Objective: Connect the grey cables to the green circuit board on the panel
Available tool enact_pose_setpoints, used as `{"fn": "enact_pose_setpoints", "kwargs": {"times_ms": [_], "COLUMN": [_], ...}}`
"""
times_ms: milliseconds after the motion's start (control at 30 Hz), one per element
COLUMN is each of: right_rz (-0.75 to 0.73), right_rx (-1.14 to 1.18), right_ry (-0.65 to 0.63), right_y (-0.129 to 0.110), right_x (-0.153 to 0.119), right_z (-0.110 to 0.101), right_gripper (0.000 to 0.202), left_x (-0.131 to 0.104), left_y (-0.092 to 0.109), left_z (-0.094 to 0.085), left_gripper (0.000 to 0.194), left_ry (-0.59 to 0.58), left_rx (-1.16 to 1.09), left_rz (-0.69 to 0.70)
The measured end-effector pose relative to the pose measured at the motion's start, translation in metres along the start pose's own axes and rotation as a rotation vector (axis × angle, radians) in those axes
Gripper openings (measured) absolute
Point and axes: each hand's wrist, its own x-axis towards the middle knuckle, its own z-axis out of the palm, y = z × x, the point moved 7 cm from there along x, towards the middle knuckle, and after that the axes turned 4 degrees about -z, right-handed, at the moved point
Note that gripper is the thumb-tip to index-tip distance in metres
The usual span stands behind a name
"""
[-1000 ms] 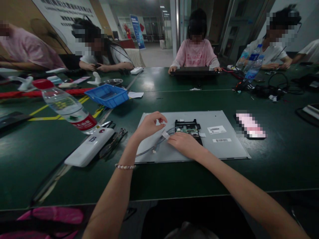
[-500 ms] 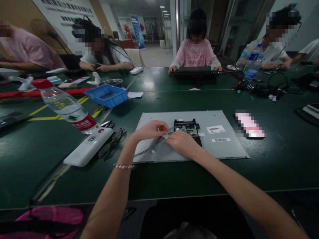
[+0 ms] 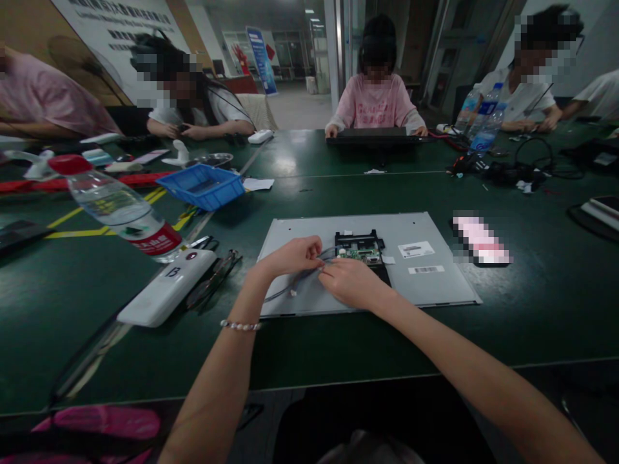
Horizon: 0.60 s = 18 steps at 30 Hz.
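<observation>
A flat grey metal panel (image 3: 411,287) lies on the green table before me, with white labels on its right part. At its middle sits a black bracket with a green circuit board (image 3: 365,253). Grey cables (image 3: 285,291) run from the board to the left across the panel. My left hand (image 3: 298,255) has its fingers pinched at the cables, just left of the board. Close against it, my right hand (image 3: 351,282) is also closed on the cables, its fingertips partly hidden. A bracelet circles my left wrist.
Left of the panel lie a white power bank (image 3: 167,290), glasses (image 3: 213,280) and a tilted water bottle (image 3: 123,212). A blue bin (image 3: 206,187) stands behind them. To the right lies a phone (image 3: 481,241). Several people sit across the table, one holding a dark panel (image 3: 377,136).
My left hand has closed its fingers lower, nearer my right fingertips. The right hand has shifted slightly left along the cables. The whole view has moved a little.
</observation>
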Motion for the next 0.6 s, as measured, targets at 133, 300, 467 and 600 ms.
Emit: {"fn": "enact_pose_setpoints", "kwargs": {"times_ms": [133,300,467,600], "right_rz": [-0.037,-0.021,-0.007,0.016], "right_rx": [-0.049,-0.036,-0.012,0.016], "right_ry": [-0.029,-0.050,-0.047,0.004], "right_y": [-0.011,-0.016,-0.013,-0.008], "right_x": [0.003,0.004,0.003,0.000], "right_z": [0.004,0.002,0.000,-0.003], "right_gripper": [0.022,0.019,0.019,0.020], "left_x": [0.000,0.000,-0.002,-0.002], "left_y": [-0.003,-0.007,-0.007,-0.003], "left_z": [-0.001,0.000,0.001,-0.002], "left_gripper": [0.022,0.026,0.028,0.030], "left_ry": [0.029,-0.004,-0.035,-0.024], "left_rx": [0.063,0.055,0.048,0.126], "left_rz": [-0.004,-0.004,-0.002,0.002]}}
